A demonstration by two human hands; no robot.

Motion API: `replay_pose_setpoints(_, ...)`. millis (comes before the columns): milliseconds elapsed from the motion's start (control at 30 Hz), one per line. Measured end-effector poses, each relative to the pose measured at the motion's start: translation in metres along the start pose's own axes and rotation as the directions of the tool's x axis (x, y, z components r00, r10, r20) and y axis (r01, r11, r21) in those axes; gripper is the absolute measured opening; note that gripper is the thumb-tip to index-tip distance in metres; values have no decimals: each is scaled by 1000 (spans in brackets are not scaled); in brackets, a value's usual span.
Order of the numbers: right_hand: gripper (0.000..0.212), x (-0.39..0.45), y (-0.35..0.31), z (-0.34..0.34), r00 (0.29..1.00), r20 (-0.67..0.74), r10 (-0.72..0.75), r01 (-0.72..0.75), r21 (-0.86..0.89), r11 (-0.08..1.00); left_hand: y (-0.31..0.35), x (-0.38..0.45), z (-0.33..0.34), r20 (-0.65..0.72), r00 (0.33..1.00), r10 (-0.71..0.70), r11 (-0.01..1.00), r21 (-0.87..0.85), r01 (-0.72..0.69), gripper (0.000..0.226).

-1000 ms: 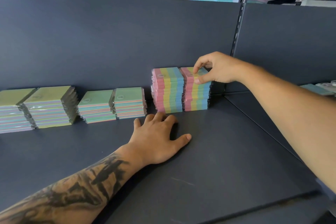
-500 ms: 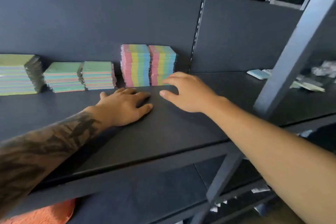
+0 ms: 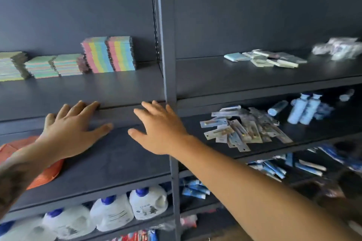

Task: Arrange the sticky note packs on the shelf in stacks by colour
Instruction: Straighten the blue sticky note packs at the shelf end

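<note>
Both hands empty w/ fingers spread, left hand [image 3: 68,129] and right hand [image 3: 158,129] at the shelf front edge [image 3: 121,112]; loose sticky note packs [image 3: 264,58] lay flat far right past the upright post [image 3: 166,45], nearer the right hand, sorted stacks [image 3: 108,54] far left.

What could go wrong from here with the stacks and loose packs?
1. The rainbow stacks stand tall and close together; setting another pack on top could tip one into the other.
2. The loose packs lie past the upright; the right hand, now open and empty, might clip it reaching across.
</note>
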State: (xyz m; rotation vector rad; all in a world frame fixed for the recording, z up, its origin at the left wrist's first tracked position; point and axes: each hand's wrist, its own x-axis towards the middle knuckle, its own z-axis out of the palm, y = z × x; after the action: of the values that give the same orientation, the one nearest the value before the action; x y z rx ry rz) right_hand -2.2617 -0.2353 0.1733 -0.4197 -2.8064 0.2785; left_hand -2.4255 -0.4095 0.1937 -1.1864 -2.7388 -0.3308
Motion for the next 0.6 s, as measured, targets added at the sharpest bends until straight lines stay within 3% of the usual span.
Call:
replay_pose_setpoints(100, 59, -53, 38, -31, 997, -64, -45, 55, 162, 985, 69, -38, 9, -22, 994, 103, 994, -41, -104, 90)
replay_pose_setpoints(200, 43, -85, 98, -72, 984, -177, -17, 54, 210, 976, 147, -41, 3, 3, 971, 238, 964, -126, -235, 65)
replay_pose_setpoints(267, 37, -97, 145, -100, 960, -268, 79, -11, 248, 969, 200, -27, 1, 14, 940, 341, 925, -185, -333, 47)
replay_pose_setpoints(400, 17, -109, 236, -152, 922, -316, 223, -157, 223, 962, 304, 30, 3, -9, 889, 458, 856, -265, -443, 38)
replay_pose_setpoints(600, 20, -93, 362, -201, 869, -293, 398, -385, 105, 917, 439, 151, 35, 62, 840, 539, 820, -269, -506, 46)
